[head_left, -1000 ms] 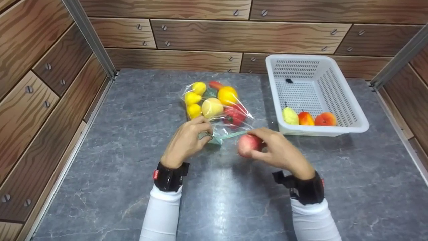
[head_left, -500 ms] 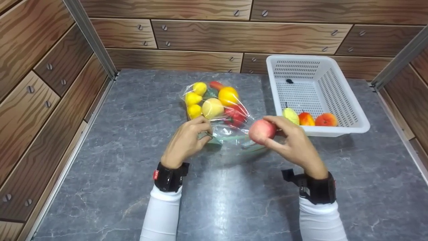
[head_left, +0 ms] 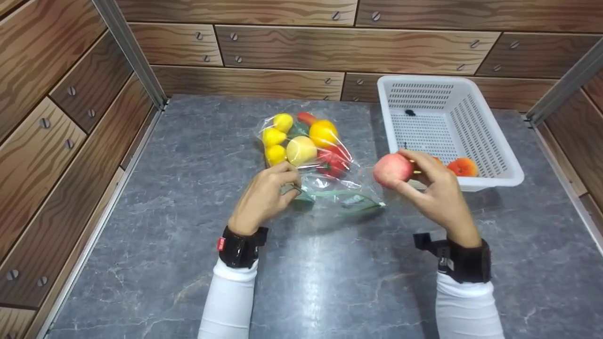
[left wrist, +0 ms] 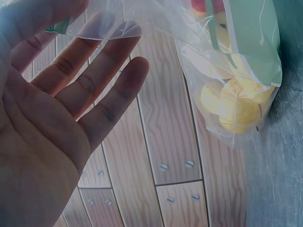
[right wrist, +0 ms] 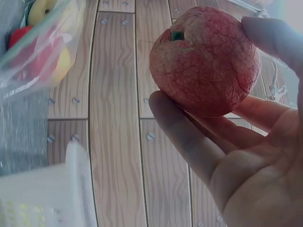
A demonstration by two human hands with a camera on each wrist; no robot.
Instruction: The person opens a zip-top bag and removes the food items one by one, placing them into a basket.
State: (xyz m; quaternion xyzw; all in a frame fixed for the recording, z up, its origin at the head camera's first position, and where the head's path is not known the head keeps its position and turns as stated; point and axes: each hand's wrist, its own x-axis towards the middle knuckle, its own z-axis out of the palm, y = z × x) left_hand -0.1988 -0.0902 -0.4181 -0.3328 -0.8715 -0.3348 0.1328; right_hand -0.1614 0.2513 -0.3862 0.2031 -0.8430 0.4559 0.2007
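Note:
My left hand pinches the green-edged mouth of a clear zip bag between thumb and forefinger. In the left wrist view its other fingers extend loosely beside the film. Inside the bag lie lemons, an orange, a pale yellow round fruit, a red pepper and something dark green. My right hand holds a pinkish-red peach by its fingertips, raised between the bag and the basket. Seen from the right wrist, the peach has wrinkled skin and a green stem spot.
A white perforated basket stands at the back right. It holds an orange-red fruit and others mostly hidden behind my right hand, plus a small black item. Wood-patterned panels enclose the grey marbled tabletop.
My right hand has carried the peach from the bag's mouth to the right and away, up to the basket's near left corner. The left hand has kept its pinch on the bag.

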